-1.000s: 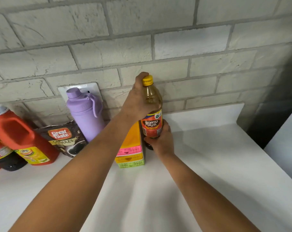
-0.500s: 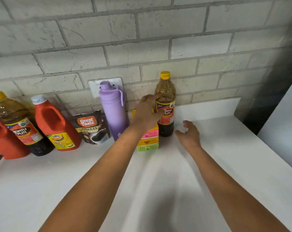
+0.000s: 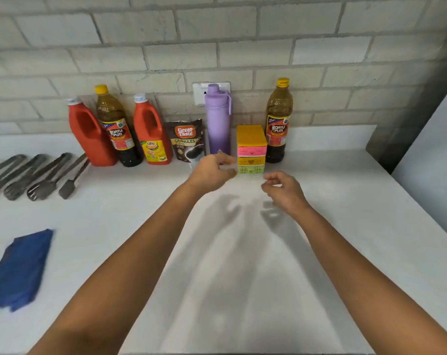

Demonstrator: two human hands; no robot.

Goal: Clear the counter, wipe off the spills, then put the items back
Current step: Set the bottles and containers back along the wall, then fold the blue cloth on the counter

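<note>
White stone-look counter point(image 3: 319, 226) runs under a pale brick wall point(image 3: 166, 47), and the goods stand in a row against that wall. From the left: a red jug point(image 3: 89, 134), a dark bottle point(image 3: 117, 131) with a yellow cap, touching a second red jug point(image 3: 152, 134), then a coffee pouch point(image 3: 186, 140), a purple flask point(image 3: 218, 121) in front of a wall socket point(image 3: 199, 94), a stack of small coloured boxes point(image 3: 251, 149), and a second dark bottle point(image 3: 277, 121) upright at the right end, just beside the boxes.

A blue cloth point(image 3: 20, 270) lies crumpled near the left edge of the counter, well apart from the row. Several metal tongs point(image 3: 32, 175) lie side by side at the far left, near the first jug.

Both arms reach out over the middle of the counter. The left hand point(image 3: 212, 172) hovers in front of the flask and boxes, fingers loosely curled, holding nothing. The right hand point(image 3: 284, 190) hangs lower, in front of the bottle, fingers likewise slack and empty. Their shadows fall on the counter below.
</note>
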